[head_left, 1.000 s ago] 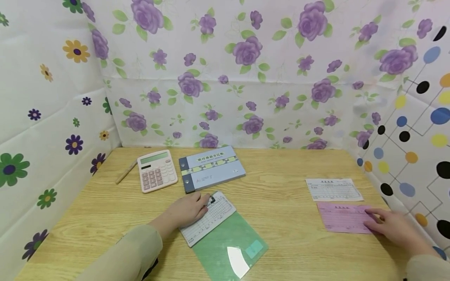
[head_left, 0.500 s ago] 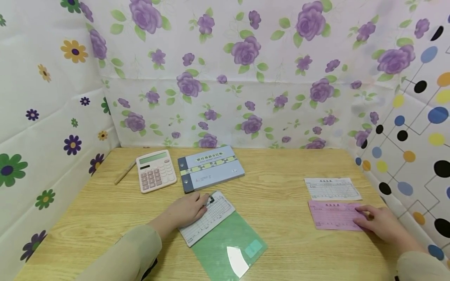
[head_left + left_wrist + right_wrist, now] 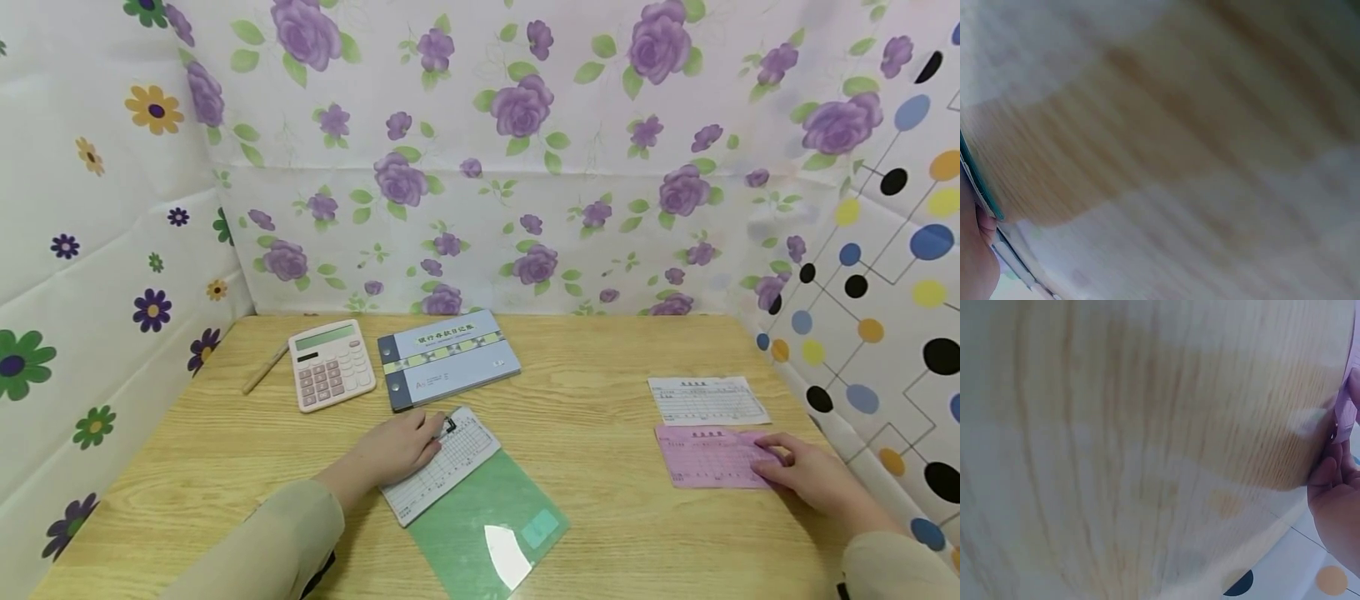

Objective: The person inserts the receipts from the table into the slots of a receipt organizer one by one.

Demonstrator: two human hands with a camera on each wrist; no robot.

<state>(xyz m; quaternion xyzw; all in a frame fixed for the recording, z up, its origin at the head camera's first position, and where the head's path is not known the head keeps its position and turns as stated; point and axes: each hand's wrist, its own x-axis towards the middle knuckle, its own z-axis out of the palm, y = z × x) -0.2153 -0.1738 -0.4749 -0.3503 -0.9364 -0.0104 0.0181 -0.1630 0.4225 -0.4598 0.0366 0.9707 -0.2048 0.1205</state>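
My left hand (image 3: 401,450) rests over a stack of printed paper slips (image 3: 457,458) with a black clip (image 3: 448,426) at its upper end. In the left wrist view, only a small part of this hand (image 3: 980,256) shows at the left edge, against the stack. The stack overlaps a green transparent folder (image 3: 487,517). At the right, my right hand (image 3: 813,475) pinches the right edge of a pink slip (image 3: 708,457) between thumb and fingers. The right wrist view also shows the pinched pink slip (image 3: 1346,412). Directly above it lies a white slip (image 3: 708,402) with printed lines.
A blue account book (image 3: 450,358) lies at the back of the wooden table (image 3: 585,358). To its left are a white and pink calculator (image 3: 333,365) and a tan pen (image 3: 266,367). Patterned cloth (image 3: 480,208) stands along the back and both sides.
My right hand has shifted the pink slip a little to the left, closer in line under the white slip. My left hand has stayed on the stack.
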